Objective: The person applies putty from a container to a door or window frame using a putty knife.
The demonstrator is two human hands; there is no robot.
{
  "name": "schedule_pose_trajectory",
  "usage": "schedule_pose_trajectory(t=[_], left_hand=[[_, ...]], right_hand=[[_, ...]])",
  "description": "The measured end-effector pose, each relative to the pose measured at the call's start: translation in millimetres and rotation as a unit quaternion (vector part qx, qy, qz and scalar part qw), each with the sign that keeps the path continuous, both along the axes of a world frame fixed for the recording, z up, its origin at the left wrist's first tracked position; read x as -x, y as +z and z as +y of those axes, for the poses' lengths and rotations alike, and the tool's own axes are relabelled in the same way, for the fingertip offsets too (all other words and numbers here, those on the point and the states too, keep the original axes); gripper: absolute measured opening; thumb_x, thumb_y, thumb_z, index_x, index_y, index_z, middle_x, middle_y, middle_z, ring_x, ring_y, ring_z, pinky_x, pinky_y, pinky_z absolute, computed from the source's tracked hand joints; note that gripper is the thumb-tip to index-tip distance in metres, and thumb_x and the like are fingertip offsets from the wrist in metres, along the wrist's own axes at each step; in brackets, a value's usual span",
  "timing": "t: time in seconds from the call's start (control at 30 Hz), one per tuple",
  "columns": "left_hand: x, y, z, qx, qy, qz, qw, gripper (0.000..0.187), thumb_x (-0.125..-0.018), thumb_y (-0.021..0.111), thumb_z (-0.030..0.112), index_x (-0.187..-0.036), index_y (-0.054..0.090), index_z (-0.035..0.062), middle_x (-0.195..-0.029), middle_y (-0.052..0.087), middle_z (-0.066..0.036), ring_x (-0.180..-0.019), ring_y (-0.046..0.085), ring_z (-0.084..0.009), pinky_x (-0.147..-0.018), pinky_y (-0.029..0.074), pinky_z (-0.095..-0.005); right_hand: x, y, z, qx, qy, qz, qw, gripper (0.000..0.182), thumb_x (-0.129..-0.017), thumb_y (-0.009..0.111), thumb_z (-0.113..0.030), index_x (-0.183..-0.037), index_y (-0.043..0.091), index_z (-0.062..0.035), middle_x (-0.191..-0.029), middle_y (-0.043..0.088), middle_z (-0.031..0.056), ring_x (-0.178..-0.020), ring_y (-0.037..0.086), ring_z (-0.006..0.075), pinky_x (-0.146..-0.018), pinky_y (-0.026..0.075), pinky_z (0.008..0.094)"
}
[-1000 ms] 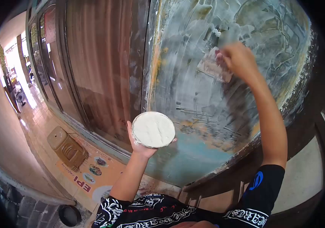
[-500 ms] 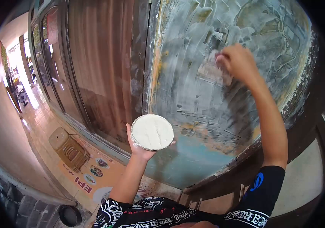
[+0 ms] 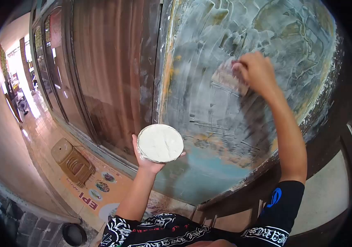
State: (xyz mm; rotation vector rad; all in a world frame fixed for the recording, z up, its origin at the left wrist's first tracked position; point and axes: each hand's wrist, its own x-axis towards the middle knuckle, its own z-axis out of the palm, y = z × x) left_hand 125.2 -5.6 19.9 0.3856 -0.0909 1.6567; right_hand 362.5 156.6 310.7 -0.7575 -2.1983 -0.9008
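My left hand (image 3: 149,164) is wrapped under a round container filled to the rim with white putty (image 3: 160,144), held level at chest height. Faint ridges and a crack run across the putty's surface. With bent fingers, my right hand (image 3: 256,72) grips a flat putty scraper (image 3: 227,80), its broad blade laid against the wall (image 3: 209,107). Much of the scraper's handle is hidden by the fingers. Grey-white smears and ridges of putty cover the wall's upper part, while a bare teal band (image 3: 209,168) shows lower down.
Left of the wall stand a dark-framed glass panel and a brown curtain (image 3: 110,70). A tan plastic stool (image 3: 71,160) lies on a printed orange banner (image 3: 87,187). A black round bucket (image 3: 74,234) sits at lower left. Dark wooden furniture (image 3: 328,185) is at right.
A bright white dab of putty above my right hand is no longer visible; that spot looks grey and smeared. The scraper stays against the wall. The view has shifted slightly.
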Motion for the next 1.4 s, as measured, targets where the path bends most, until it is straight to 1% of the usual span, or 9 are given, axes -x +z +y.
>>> schedule_pose_trajectory(t=[0.23, 0.3, 0.53, 0.77, 0.83, 1.0, 1.1, 1.27, 1.4], left_hand=[[3.3, 1.1, 3.1, -0.017, 0.001, -0.012, 1.000, 0.095, -0.082, 0.036, 0.085, -0.147, 0.042, 0.0156, -0.148, 0.044, -0.016, -0.131, 0.045, -0.0485, -0.097, 0.029, -0.0852], [5.1, -0.1, 3.5, -0.023, 0.005, -0.020, 1.000, 0.095, -0.082, 0.037, 0.085, -0.147, 0.042, 0.0152, -0.148, 0.044, -0.016, -0.131, 0.045, -0.0486, -0.097, 0.030, -0.0849], [2.9, -1.9, 5.2, -0.016, 0.004, 0.000, 1.000, 0.095, -0.082, 0.035, 0.085, -0.147, 0.041, 0.0165, -0.149, 0.043, -0.017, -0.132, 0.044, -0.0487, -0.097, 0.030, -0.0847], [7.4, -1.5, 1.5, -0.006, 0.019, 0.003, 1.000, 0.093, -0.083, 0.035, 0.084, -0.147, 0.042, 0.0165, -0.149, 0.044, -0.016, -0.133, 0.043, -0.0483, -0.097, 0.030, -0.0849], [11.9, -5.0, 1.9, 0.002, 0.026, -0.004, 1.000, 0.093, -0.083, 0.035, 0.084, -0.147, 0.042, 0.0163, -0.149, 0.043, -0.015, -0.133, 0.043, -0.0485, -0.097, 0.029, -0.0853], [11.9, -3.2, 1.5, 0.006, 0.037, -0.004, 0.999, 0.092, -0.084, 0.036, 0.083, -0.146, 0.043, 0.0160, -0.150, 0.043, -0.015, -0.132, 0.043, -0.0483, -0.095, 0.029, -0.0865], [8.8, -0.7, 1.8, -0.008, 0.015, -0.024, 1.000, 0.089, -0.086, 0.039, 0.079, -0.147, 0.042, 0.0151, -0.152, 0.040, -0.015, -0.135, 0.040, -0.0485, -0.095, 0.025, -0.0881], [10.2, -5.4, 7.1, 0.023, 0.038, -0.023, 0.999, 0.089, -0.085, 0.038, 0.080, -0.147, 0.043, 0.0159, -0.152, 0.041, -0.015, -0.135, 0.040, -0.0479, -0.096, 0.024, -0.0879], [14.4, -13.8, 5.8, 0.012, 0.048, -0.017, 0.999, 0.090, -0.085, 0.039, 0.080, -0.147, 0.043, 0.0154, -0.152, 0.041, -0.015, -0.136, 0.040, -0.0482, -0.096, 0.023, -0.0881]], right_hand=[[-67.7, 114.2, -3.6, 0.025, 0.037, 0.253, 0.967, 0.026, -0.092, 0.067, -0.029, -0.094, 0.073, -0.0041, -0.080, 0.071, 0.0127, -0.068, 0.065, 0.0304, -0.066, 0.049, 0.0386], [-51.5, 79.8, -20.8, 0.135, 0.099, 0.211, 0.963, 0.027, -0.091, 0.068, -0.030, -0.092, 0.073, -0.0031, -0.083, 0.071, 0.0110, -0.074, 0.065, 0.0289, -0.071, 0.049, 0.0396], [5.2, -15.4, -8.9, 0.004, -0.052, -0.044, 0.998, 0.024, -0.086, 0.071, -0.032, -0.089, 0.074, -0.0083, -0.091, 0.068, 0.0084, -0.095, 0.061, 0.0310, -0.083, 0.048, 0.0441], [-68.4, 113.0, 3.3, -0.030, 0.013, 0.257, 0.966, 0.029, -0.088, 0.070, -0.032, -0.098, 0.074, -0.0050, -0.078, 0.071, 0.0099, -0.065, 0.064, 0.0310, -0.066, 0.051, 0.0383], [-59.2, 89.3, -19.7, 0.150, 0.108, 0.241, 0.953, 0.028, -0.087, 0.072, -0.031, -0.094, 0.073, -0.0045, -0.080, 0.070, 0.0094, -0.075, 0.064, 0.0274, -0.072, 0.050, 0.0374], [3.2, -40.2, -17.7, 0.118, 0.006, -0.057, 0.991, 0.023, -0.085, 0.072, -0.033, -0.088, 0.073, -0.0110, -0.091, 0.067, 0.0049, -0.098, 0.058, 0.0288, -0.088, 0.042, 0.0473], [8.5, -27.5, -2.7, 0.030, -0.070, -0.076, 0.994, 0.023, -0.086, 0.070, -0.035, -0.088, 0.073, -0.0131, -0.094, 0.066, 0.0048, -0.100, 0.057, 0.0287, -0.090, 0.039, 0.0498], [-37.8, 97.6, -2.8, -0.024, 0.014, 0.240, 0.970, 0.029, -0.091, 0.067, -0.032, -0.091, 0.074, -0.0045, -0.078, 0.071, 0.0097, -0.071, 0.067, 0.0290, -0.069, 0.050, 0.0397], [-43.3, 77.9, -23.0, 0.097, 0.100, 0.203, 0.969, 0.031, -0.091, 0.069, -0.031, -0.092, 0.072, 0.0000, -0.075, 0.067, 0.0106, -0.070, 0.064, 0.0255, -0.070, 0.049, 0.0361]])
